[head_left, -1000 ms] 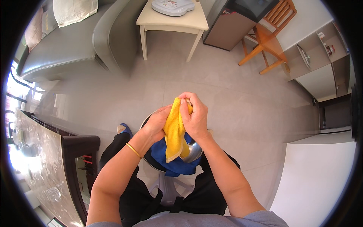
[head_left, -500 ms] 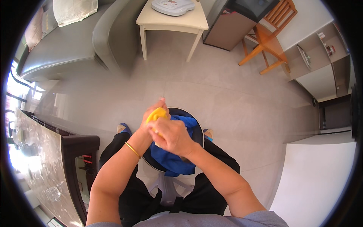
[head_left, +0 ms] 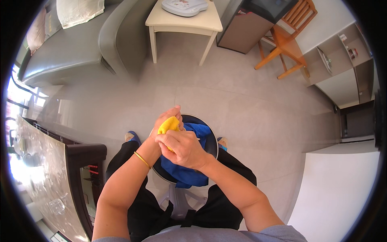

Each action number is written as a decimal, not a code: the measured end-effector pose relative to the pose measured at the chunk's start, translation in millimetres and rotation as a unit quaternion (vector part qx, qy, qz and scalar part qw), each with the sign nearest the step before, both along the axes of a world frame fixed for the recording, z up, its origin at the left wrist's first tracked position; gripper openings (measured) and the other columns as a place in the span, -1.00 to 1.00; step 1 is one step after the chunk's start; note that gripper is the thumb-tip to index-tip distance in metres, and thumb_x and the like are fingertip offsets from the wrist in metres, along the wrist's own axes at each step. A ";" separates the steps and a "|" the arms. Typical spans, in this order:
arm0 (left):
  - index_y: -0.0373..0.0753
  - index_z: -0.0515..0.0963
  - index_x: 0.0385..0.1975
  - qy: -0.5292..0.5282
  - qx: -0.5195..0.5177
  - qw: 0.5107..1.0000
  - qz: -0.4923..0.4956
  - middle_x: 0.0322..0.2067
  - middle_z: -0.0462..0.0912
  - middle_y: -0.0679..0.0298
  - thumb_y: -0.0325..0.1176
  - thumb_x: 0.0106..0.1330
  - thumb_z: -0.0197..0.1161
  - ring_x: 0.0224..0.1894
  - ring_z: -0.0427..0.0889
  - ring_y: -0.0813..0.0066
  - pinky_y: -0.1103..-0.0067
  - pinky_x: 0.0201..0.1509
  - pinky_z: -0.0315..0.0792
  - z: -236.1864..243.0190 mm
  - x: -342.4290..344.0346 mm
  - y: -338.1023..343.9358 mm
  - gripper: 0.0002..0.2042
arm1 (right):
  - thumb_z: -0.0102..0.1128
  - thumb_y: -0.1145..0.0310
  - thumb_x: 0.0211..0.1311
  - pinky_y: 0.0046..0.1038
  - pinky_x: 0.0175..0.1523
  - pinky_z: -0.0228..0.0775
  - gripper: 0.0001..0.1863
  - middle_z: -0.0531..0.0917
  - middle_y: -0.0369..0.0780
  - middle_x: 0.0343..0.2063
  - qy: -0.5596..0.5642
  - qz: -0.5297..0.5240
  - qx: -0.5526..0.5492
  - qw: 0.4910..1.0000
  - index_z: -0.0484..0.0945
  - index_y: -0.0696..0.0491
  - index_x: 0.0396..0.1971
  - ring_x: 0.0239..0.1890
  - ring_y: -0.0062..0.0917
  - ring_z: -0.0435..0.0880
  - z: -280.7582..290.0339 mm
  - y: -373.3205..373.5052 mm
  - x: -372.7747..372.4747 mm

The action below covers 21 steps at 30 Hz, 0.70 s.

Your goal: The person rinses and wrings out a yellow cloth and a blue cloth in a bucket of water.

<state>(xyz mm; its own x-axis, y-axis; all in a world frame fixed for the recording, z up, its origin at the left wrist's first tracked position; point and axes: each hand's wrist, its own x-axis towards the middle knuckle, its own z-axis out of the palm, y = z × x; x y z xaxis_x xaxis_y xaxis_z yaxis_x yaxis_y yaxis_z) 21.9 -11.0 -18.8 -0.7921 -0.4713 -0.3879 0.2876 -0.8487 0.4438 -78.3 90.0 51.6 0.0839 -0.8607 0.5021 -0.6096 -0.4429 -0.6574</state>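
Since one second earlier, the yellow cloth (head_left: 169,124) has gone from hanging long to a small bunch between the person's hands, and the right hand (head_left: 183,148) has moved toward 8 o'clock to meet the left hand (head_left: 159,123). Compared with half a second ago, little has shifted.

Largest below them is the round dark top with a pale rim (head_left: 193,118), between the person's knees; whether it is a seat or a shallow basin cannot be told. A rumpled blue cloth (head_left: 187,175) covers much of it and overhangs at 6 o'clock. The right hand is curled tightly over the yellow cloth. The left hand's fingers reach toward 1 o'clock, its palm side against the bunch; how firmly they close is hidden.

The yellow cloth sits above the round top's 11 o'clock side. It should handle as light, soft and limp, with enough nap to resist slipping and nothing to break; whether it is damp does not show. Any gathered fold would give a sound hold, best with the whole palm.

Its visible long axis runs roughly from 12 to 6 o'clock: a rounded lobe points to 12, and a sliver shows below the right fingers. Smallest is the gold bangle (head_left: 142,159) on the left wrist.
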 end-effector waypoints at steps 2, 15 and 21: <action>-0.21 0.51 -0.32 0.007 0.013 1.000 -0.003 -0.44 0.60 0.31 -0.25 0.54 0.04 -0.43 0.60 0.45 0.50 -0.31 0.55 -0.8 -4.8 4.1 -0.78 | 0.23 0.53 0.22 -0.39 -0.34 0.52 -0.86 0.66 -0.13 -0.42 0.000 -0.051 -0.010 0.999 0.54 0.11 -0.23 -0.44 -0.25 0.68 -4.7 -1.6 -4.7; -0.08 0.37 -0.61 -0.073 0.009 0.994 0.075 -0.71 0.40 0.44 -0.21 0.47 0.18 -0.60 0.46 0.53 0.57 -0.51 0.35 8.7 -11.3 3.9 -0.66 | 0.25 0.57 0.16 -0.40 -0.41 0.47 -0.83 0.63 -0.14 -0.47 -0.068 -0.021 -0.018 0.997 0.56 0.09 -0.23 -0.52 -0.33 0.65 -0.8 -3.9 -0.1; -0.29 0.52 -0.03 -0.040 -0.024 0.999 -0.026 -0.18 0.66 0.24 -0.22 0.55 0.05 -0.21 0.68 0.45 0.53 -0.10 0.61 21.7 -9.4 15.5 -0.74 | 0.18 0.56 0.21 -0.39 -0.34 0.51 -0.88 0.65 -0.12 -0.42 -0.093 -0.171 0.000 0.981 0.54 0.11 -0.25 -0.46 -0.28 0.67 -6.5 -15.1 -27.1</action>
